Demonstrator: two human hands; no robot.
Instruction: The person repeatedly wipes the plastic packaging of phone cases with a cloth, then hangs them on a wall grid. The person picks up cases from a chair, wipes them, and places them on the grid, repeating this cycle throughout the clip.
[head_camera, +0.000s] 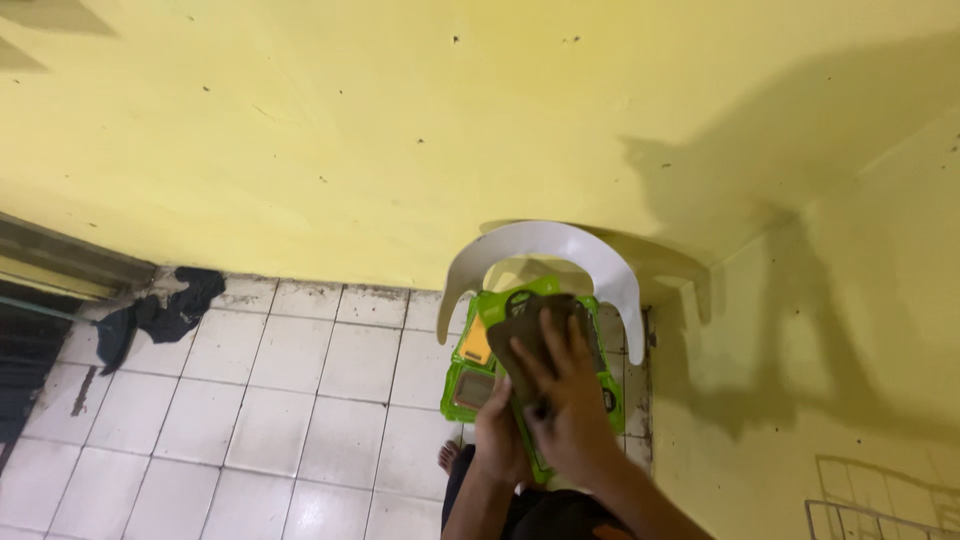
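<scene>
In the head view, both hands meet in the lower middle of the frame over a bright green flat package (470, 385), which seems to be a plastic-fronted blister pack with a yellow-orange panel and a darker window on its left part. The right hand (562, 395) lies spread on top of a dark brown-grey flat piece (530, 330) that covers the middle of the pack, fingers pointing toward the upper left, pressing it against the green backing. The left hand (497, 432) is under or just beside the right, gripping the lower edge of the pack; its fingers are mostly hidden by the right hand, so how tightly it grips cannot be told. What the dark piece is stays unclear, because of blur and the covering hand.

Just behind the pack, a white curved chair back (545, 243) arches from the centre toward the right, its lower part hidden by the pack and hands. Below the hands, the forearms run out of the bottom edge, and a bare foot (447, 457) peeks out just left of them on the white tiled floor (250, 400). A dark crumpled cloth (160, 317) lies on the tiles at the left, near the foot of the yellow wall (350, 130), which fills the upper frame. A dark doorway (30, 350) is cut off at the left edge.
</scene>
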